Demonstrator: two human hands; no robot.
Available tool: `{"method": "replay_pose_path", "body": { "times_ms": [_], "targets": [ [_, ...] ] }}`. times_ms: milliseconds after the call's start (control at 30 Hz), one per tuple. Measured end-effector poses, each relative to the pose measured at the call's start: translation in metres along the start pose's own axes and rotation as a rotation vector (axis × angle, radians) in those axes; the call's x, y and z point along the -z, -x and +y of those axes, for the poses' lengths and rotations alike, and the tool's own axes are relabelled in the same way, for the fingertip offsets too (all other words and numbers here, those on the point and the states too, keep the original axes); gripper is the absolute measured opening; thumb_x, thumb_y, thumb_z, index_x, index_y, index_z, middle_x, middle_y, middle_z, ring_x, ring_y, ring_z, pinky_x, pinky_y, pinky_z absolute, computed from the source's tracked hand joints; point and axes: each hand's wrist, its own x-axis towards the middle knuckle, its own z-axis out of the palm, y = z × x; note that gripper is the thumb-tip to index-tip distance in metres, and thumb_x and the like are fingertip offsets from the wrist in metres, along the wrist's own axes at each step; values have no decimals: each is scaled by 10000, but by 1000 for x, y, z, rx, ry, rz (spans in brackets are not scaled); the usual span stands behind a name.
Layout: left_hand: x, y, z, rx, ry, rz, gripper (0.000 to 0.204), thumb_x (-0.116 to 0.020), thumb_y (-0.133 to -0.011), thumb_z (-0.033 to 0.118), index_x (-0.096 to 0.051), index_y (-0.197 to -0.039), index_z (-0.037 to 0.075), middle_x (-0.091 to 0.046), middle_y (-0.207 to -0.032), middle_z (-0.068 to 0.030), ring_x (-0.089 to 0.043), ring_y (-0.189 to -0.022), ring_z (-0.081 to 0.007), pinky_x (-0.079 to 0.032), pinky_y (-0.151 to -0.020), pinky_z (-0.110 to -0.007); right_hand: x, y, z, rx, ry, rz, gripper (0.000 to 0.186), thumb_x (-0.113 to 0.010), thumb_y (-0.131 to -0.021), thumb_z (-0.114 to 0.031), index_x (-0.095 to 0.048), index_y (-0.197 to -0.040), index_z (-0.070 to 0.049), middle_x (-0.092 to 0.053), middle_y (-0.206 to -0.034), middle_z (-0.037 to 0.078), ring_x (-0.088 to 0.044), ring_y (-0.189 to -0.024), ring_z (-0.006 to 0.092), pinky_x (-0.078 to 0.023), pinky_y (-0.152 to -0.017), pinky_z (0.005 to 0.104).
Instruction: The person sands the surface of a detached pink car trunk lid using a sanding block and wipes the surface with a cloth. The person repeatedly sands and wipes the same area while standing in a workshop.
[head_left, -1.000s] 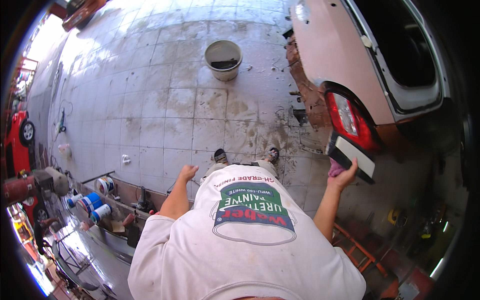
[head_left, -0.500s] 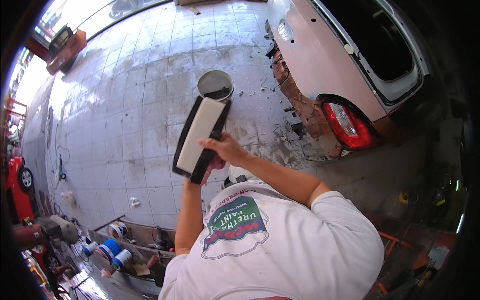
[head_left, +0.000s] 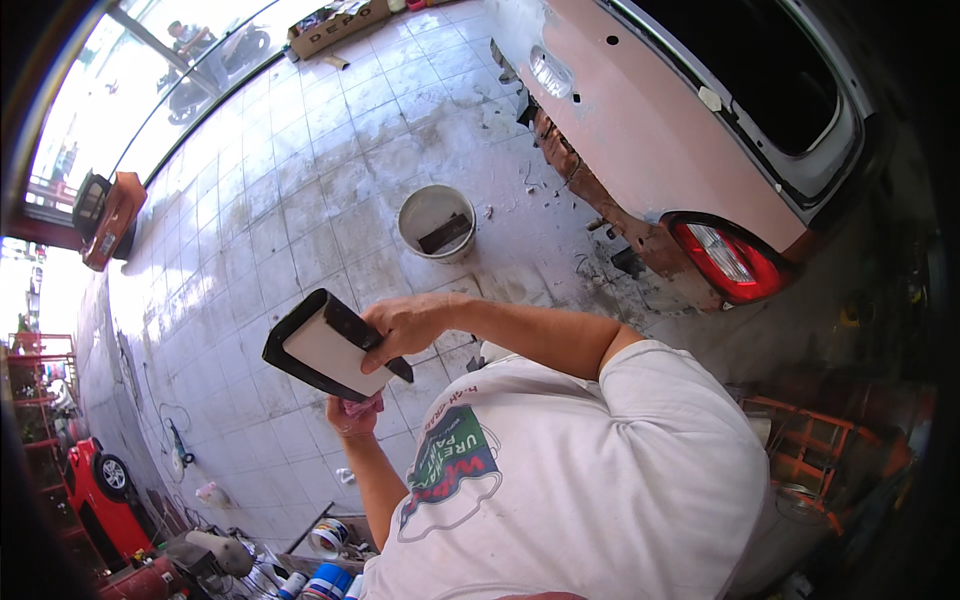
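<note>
In front of my chest is a pale, flat sanding block (head_left: 325,356) with what looks like a black sheet of sandpaper (head_left: 347,324) folded up around its long edges. My right hand (head_left: 402,328) is closed on the block's near right edge, its thumb pressing on the pale face and its fingers over the black sheet. Beneath the block's near end, my left hand (head_left: 350,412) supports it from below; most of its fingers are hidden. Beyond my hands, a whitish bucket (head_left: 412,238) stands on the floor with a dark flat piece (head_left: 444,233) inside.
To the right is a pinkish primed car body (head_left: 660,130) with a red tail light (head_left: 735,262). Debris lies on the tiled floor (head_left: 250,240) beside it. Cans (head_left: 328,538) stand at the lower left, near a red car (head_left: 105,495). A cardboard box (head_left: 338,30) is at the back.
My hands have swung the block left and tilted it, its far end now pointing left. The view has shifted, showing more of the bucket and the far doorway.
</note>
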Motion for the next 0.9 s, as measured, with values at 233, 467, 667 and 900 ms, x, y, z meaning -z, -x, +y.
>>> {"method": "replay_pose_path", "body": {
  "times_ms": [233, 467, 667, 900],
  "targets": [
    [-17, -110, 80, -18, -331, -324, 733, -692, -994, 602, -496, -1455, 67, -703, -1097, -134, -719, -738, -245, -546, -474, -353, 81, -104, 46, -102, -353, 88, 578, -836, -927, -125, -588, -1439, -23, -733, -1306, 112, -667, -1215, 188, -531, -1063, 387],
    [-13, -204, 125, 56, -130, -203, 780, -579, -1050, 634, -451, -1546, 46, -680, -1202, -136, -695, -732, -209, -495, -404, -328, 111, -182, 90, -28, -703, 640, 470, -794, -927, -43, -628, -1367, -31, -732, -1248, 120, -717, -1142, 232, -583, -1001, 422],
    [47, -268, 185, 235, -305, -400, 876, -808, -948, 486, -454, -1582, -3, -637, -1379, -182, -673, -1034, -195, -604, -795, -350, 116, -232, 83, 176, -875, 1010, 325, -745, -927, -16, -676, -1244, -27, -734, -1169, 77, -717, -1102, 213, -578, -1018, 419],
    [49, -318, 247, 372, -372, -564, 563, -817, -965, 393, -626, -1252, -52, -728, -1100, -132, -699, -883, -188, -588, -792, -350, 96, -313, 41, 298, -959, 1096, 262, -788, -954, -152, -705, -1187, -65, -739, -1123, 63, -726, -1038, 207, -600, -944, 408]
  ]
}}
